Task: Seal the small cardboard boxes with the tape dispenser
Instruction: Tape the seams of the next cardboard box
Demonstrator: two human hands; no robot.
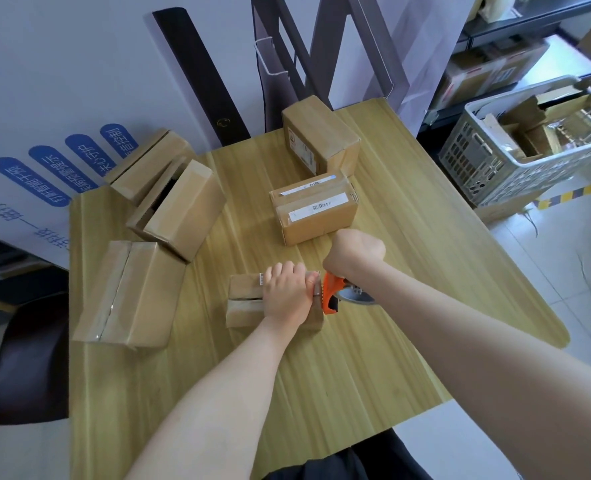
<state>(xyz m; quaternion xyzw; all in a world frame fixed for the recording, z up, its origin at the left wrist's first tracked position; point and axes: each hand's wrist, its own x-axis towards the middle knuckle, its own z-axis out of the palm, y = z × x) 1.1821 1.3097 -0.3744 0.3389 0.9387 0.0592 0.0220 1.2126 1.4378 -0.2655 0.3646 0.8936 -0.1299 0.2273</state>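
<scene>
Now left hand [286,293] presses flat on the small cardboard box [243,288]. Right hand [354,254] grips the tape dispenser [332,294] just right of it; the seam [244,299] runs leftward under the left palm.

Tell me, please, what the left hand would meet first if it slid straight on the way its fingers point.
Probably the labelled box just beyond. The left hand lies on the small box, fingers aimed there; the right hand, gripping the tape dispenser, sits close beside that line.
</scene>
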